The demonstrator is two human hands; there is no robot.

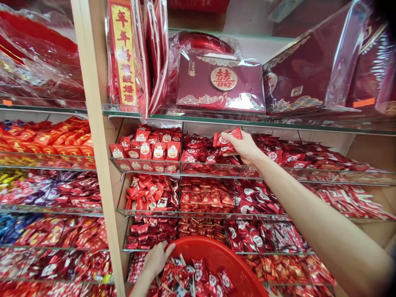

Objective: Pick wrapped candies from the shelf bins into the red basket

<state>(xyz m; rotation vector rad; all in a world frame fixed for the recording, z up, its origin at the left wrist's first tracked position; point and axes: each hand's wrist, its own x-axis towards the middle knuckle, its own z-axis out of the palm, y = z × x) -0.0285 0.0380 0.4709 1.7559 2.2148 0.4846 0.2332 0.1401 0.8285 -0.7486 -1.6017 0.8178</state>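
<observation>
My right hand (243, 145) is closed on a red candy packet (221, 139) with a white oval label, just above a shelf compartment of similar dark red packets (198, 150). At the bottom, my left hand (156, 256) grips the rim of a red plastic basket (244, 266), the thumb lying on the edge and the other fingers partly hidden. Inside the basket lie many wrapped candies (198, 274), mostly red with white labels, some black and white. Left of my right hand, square red packets with white labels (159, 150) stand in rows.
Clear dividers and front lips (148, 166) edge the stacked candy shelves. A glass shelf (198, 117) just above my right hand bears a maroon gift box (198, 82) in plastic. A wooden post (95, 123) separates another candy rack (46, 185) at left.
</observation>
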